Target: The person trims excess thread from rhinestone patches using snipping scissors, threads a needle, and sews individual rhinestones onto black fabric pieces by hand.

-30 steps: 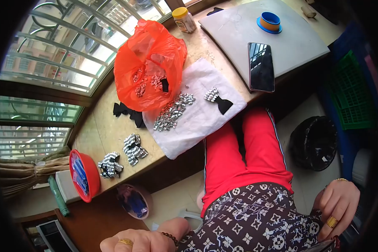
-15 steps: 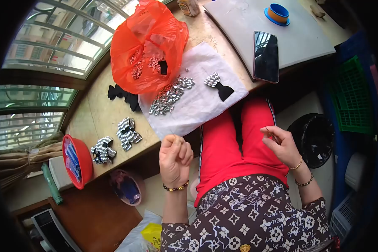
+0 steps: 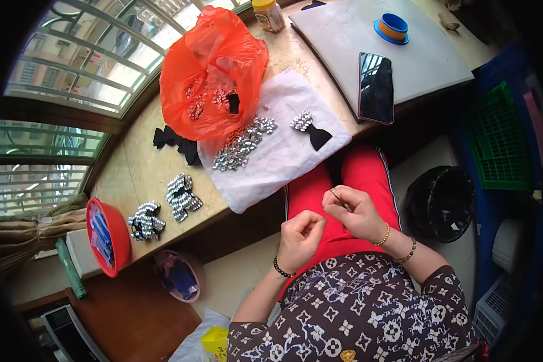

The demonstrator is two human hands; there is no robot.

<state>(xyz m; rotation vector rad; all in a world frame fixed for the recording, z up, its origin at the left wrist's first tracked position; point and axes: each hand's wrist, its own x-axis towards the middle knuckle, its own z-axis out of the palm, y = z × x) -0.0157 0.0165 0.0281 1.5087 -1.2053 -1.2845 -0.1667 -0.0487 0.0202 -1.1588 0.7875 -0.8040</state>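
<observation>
My left hand (image 3: 300, 240) is closed in a pinch above my lap. Close beside it, my right hand (image 3: 355, 212) pinches too, with a thin, small thing at its fingers that I cannot make out. The two hands are nearly touching. In front of them, a black fabric bow (image 3: 320, 139) with silver beads across one half lies on a white cloth (image 3: 283, 172). Left of the bow is a heap of loose silver beads (image 3: 244, 145). An orange-red plastic bag (image 3: 214, 42), holding more beads and a black piece, overlaps the cloth's far left.
Two clusters of beaded silver pieces (image 3: 183, 198) (image 3: 146, 222) and black bows (image 3: 169, 137) lie on the left counter. A red basin (image 3: 122, 238) stands at its end. A phone (image 3: 376, 87), a blue-orange ring (image 3: 393, 27) and a jar (image 3: 268, 17) are farther back. A black bin (image 3: 437, 205) stands right.
My hands have come together over my lap: the left moved right, the right moved left. The view has shifted slightly. The bow and beads stay on the cloth.
</observation>
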